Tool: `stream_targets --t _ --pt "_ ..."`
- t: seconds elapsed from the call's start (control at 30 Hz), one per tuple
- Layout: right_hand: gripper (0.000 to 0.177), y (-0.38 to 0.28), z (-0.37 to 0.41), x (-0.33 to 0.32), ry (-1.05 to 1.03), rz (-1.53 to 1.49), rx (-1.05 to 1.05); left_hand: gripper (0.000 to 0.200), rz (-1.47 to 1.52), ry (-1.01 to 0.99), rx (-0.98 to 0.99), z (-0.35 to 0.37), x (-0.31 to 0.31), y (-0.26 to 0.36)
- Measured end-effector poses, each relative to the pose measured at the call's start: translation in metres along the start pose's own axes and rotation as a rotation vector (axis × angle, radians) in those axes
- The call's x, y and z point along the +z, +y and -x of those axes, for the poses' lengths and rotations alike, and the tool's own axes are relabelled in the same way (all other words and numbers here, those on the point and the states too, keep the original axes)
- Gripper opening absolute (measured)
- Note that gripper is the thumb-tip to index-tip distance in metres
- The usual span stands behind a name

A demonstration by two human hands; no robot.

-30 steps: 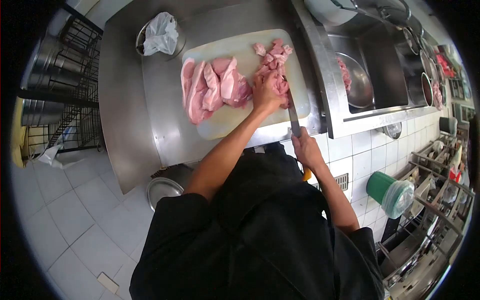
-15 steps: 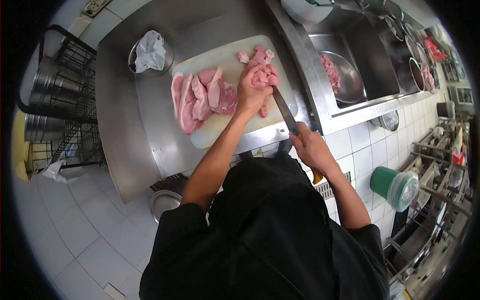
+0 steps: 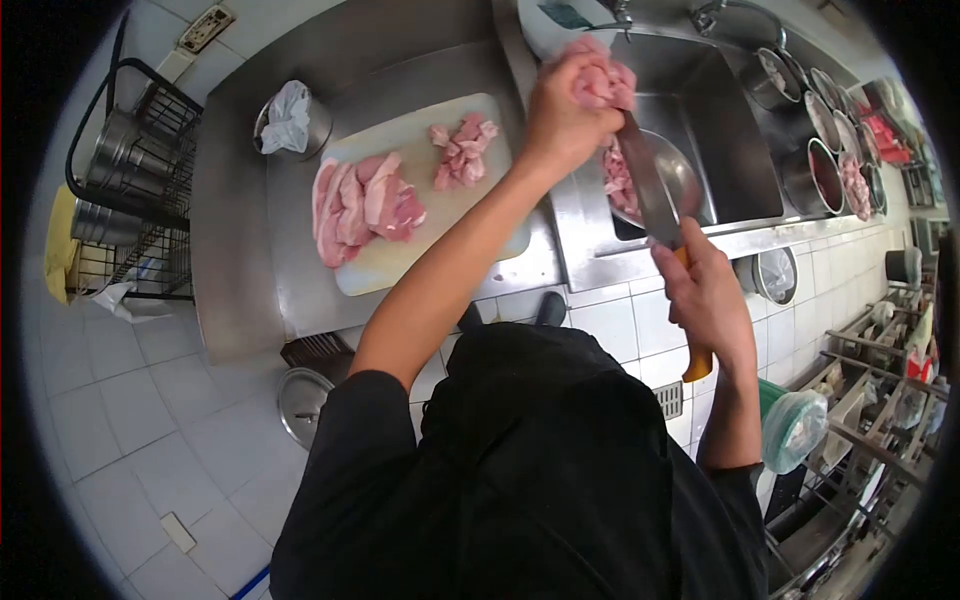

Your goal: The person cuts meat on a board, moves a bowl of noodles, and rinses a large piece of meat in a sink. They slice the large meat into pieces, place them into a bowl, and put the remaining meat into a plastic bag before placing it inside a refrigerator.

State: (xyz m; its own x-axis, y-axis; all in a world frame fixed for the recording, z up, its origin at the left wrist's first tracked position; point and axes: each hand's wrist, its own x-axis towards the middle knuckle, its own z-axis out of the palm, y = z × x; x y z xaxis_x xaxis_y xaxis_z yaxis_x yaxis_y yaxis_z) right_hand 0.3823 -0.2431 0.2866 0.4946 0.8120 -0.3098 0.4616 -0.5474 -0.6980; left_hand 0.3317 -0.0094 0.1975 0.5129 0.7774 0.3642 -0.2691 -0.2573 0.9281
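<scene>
My left hand (image 3: 565, 125) is closed around a clump of raw meat pieces (image 3: 605, 80), held up near the sink's left edge. My right hand (image 3: 712, 295) grips the yellow handle of a wide-bladed knife (image 3: 650, 185). Its blade points up and left, with the tip by the clump in my left hand. Below the blade, a metal bowl (image 3: 690, 178) in the sink holds more cut meat (image 3: 618, 182). On the white cutting board (image 3: 465, 220) lie thick slices of raw meat (image 3: 362, 205) at the left and a small pile of cut pieces (image 3: 464, 150) at the right.
A metal pot with a plastic bag (image 3: 290, 120) stands behind the board. Around the sink (image 3: 735, 130) are a white basin (image 3: 560, 30), a faucet (image 3: 710, 18) and several metal pots (image 3: 815, 175). A wire rack (image 3: 150, 180) is at left, a green bucket (image 3: 790, 430) at right.
Both hands have moved right, from the board to over the sink and bowl. My left hand carries meat pieces off the board, the knife moving along. Part of the cut pile stays on the board.
</scene>
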Motion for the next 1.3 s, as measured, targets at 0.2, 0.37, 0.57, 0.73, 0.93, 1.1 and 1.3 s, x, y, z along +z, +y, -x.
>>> stream_targets --t 0.2,0.37,0.57,0.73,0.93,1.1,1.3 --pt "0.024 0.079 -0.056 -0.052 -0.188 0.107 0.387 0.059 -0.587 -0.413 -0.54 -0.005 0.095 -0.065" --pt "0.025 0.119 -0.058 -0.063 -0.22 0.073 0.464 0.056 -0.584 -0.284 -0.305 0.054 0.036 -0.036" --pt "0.021 0.111 -0.043 -0.046 -0.092 -0.13 0.356 0.06 -1.151 0.019 -0.501 0.157 -0.099 -0.047" --pt "0.016 0.094 -0.063 0.023 -0.122 -0.342 0.142 0.053 -1.095 0.152 -0.437 0.215 -0.136 -0.113" --pt "0.02 0.038 -0.103 0.15 -0.023 0.0 -0.195 0.054 -0.967 0.373 -0.178 0.123 -0.169 -0.156" --pt "0.024 0.024 -0.152 0.234 0.105 0.209 -0.116 0.069 -1.086 0.423 -0.073 0.068 -0.175 -0.197" --pt "0.021 0.022 -0.156 0.273 0.046 0.192 -0.167 0.044 -1.08 0.277 -0.25 0.033 -0.157 -0.168"
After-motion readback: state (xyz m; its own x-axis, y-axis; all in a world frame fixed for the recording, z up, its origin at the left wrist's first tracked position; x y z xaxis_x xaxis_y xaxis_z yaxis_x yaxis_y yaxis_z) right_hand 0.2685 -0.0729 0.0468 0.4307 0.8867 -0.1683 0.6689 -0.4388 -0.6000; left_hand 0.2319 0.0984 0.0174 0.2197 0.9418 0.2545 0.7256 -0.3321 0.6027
